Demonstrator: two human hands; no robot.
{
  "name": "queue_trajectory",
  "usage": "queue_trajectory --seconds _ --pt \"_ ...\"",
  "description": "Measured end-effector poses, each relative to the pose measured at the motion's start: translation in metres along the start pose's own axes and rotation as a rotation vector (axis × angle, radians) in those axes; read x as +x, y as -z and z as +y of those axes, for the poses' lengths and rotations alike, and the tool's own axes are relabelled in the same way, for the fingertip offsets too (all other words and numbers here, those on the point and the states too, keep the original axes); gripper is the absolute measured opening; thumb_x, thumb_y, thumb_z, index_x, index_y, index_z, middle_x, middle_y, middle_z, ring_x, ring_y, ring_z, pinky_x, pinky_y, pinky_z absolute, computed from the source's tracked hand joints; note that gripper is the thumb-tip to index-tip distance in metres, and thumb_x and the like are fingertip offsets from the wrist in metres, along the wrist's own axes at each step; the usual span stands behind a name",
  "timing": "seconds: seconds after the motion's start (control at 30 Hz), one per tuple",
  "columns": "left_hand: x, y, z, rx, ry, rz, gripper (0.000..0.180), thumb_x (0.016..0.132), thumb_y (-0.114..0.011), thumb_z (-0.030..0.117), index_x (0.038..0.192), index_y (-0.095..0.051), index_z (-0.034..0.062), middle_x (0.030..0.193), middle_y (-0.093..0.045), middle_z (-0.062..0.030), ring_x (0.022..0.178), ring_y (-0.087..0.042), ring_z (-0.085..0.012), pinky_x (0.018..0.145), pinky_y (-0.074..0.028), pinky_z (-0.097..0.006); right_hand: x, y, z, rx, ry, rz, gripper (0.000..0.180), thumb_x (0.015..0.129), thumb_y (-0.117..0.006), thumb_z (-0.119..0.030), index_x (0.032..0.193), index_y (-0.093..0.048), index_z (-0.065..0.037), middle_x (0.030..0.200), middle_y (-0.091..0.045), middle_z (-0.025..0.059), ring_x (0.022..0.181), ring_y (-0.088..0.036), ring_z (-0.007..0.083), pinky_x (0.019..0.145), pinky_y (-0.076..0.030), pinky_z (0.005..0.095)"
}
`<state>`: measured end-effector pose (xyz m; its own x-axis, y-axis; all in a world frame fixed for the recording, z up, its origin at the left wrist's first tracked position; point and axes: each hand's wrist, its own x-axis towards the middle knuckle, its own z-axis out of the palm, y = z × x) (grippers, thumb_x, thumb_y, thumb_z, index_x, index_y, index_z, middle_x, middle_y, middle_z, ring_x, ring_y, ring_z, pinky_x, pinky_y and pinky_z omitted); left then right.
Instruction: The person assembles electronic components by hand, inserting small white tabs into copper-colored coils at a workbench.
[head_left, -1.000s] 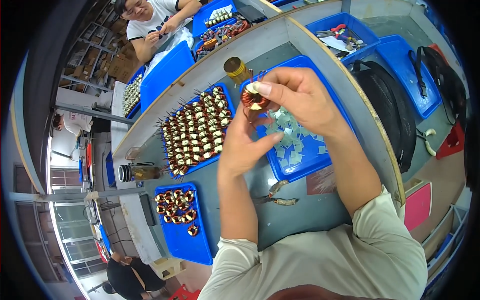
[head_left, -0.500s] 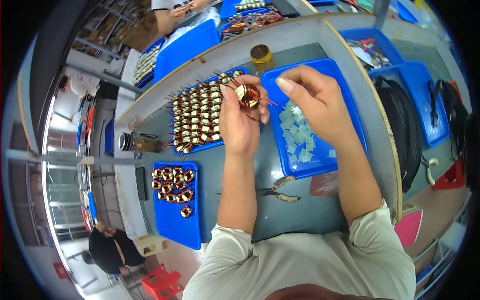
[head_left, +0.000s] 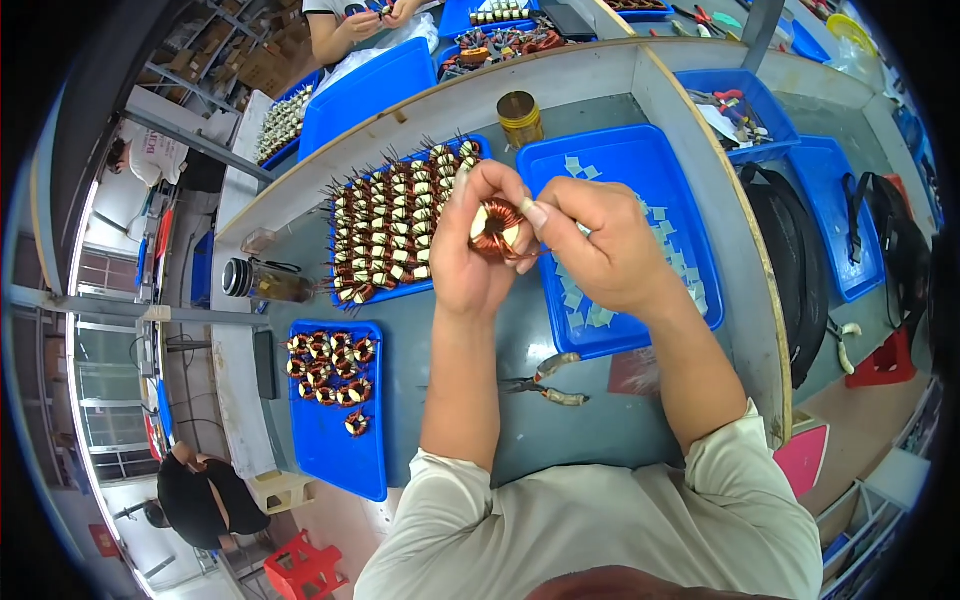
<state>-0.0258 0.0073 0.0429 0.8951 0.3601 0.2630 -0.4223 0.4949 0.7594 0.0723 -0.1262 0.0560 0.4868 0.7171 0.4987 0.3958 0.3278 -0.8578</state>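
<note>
Copper-red wire winds round the ring-shaped coil with cream patches (head_left: pixel 494 230), which we see in the head view raised above the bench; our left hand (head_left: pixel 466 262) cups it from the left, its fingers curled round it and gripping it; our right hand (head_left: pixel 605 248) has thumb and forefinger closed together at the coil's right edge, though we cannot tell whether anything is pinched between them; below and behind our right hand lies a wide blue plastic tray (head_left: pixel 630 155), with thin, pale green square pieces (head_left: pixel 598 316) scattered over it; left of our left hand we have a deep blue plastic tray (head_left: pixel 410 291) packed with rows of similar wound coils (head_left: pixel 390 222), and nearer us a smaller blue tray (head_left: pixel 345 465) bearing a loose cluster of coils (head_left: pixel 322 364); pliers with worn, wrapped handles (head_left: pixel 563 397) lie partly spread on the grey-green tabletop (head_left: pixel 540 440) between our forearms; a yellow-brown cylindrical jar (head_left: pixel 520 122) stands near the wide tray's far left corner.
</note>
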Motion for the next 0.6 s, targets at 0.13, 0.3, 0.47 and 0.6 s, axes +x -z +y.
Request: queue_trajectory --seconds 0.13,0.3,0.47,0.6 --pt "0.000 -0.001 0.007 0.140 0.008 0.092 0.030 0.105 -0.049 0.030 0.092 -0.059 0.0054 0.071 -0.058 -0.0040 0.056 -0.050 -0.0096 0.047 -0.036 -0.025 0.002 0.006 0.002 -0.454 0.215 -0.013 0.018 0.097 -0.068 -0.014 0.084 -0.066 -0.003 0.076 -0.067 0.0104 0.065 -0.066 0.0312 0.055 -0.049 0.0430" --pt "0.004 -0.001 -0.001 0.448 0.110 0.111 0.027 0.104 -0.056 0.024 0.086 -0.062 0.0060 0.073 -0.060 0.0019 0.061 -0.047 -0.0038 0.054 -0.034 -0.023 -0.001 0.024 -0.004 -0.640 0.297 -0.077 0.018 0.095 -0.071 -0.018 0.083 -0.067 -0.005 0.079 -0.068 0.0093 0.070 -0.066 0.0337 0.059 -0.049 0.0446" --pt "0.004 0.009 0.003 0.547 0.148 0.022 0.026 0.103 -0.052 0.022 0.083 -0.054 0.0066 0.074 -0.051 0.0021 0.063 -0.042 -0.0063 0.056 -0.034 -0.026 0.001 0.030 0.005 -0.567 0.307 -0.120 0.017 0.095 -0.071 -0.018 0.085 -0.068 -0.005 0.080 -0.069 0.0094 0.072 -0.066 0.0343 0.061 -0.050 0.0432" --pt "0.008 0.013 -0.002 0.484 0.167 -0.032 0.027 0.103 -0.052 0.026 0.085 -0.054 0.0056 0.075 -0.050 0.0010 0.063 -0.044 -0.0075 0.056 -0.035 -0.026 0.005 0.030 0.010 -0.453 0.204 -0.116 0.019 0.096 -0.071 -0.020 0.088 -0.071 -0.002 0.081 -0.071 0.0099 0.072 -0.067 0.0315 0.062 -0.051 0.0405"
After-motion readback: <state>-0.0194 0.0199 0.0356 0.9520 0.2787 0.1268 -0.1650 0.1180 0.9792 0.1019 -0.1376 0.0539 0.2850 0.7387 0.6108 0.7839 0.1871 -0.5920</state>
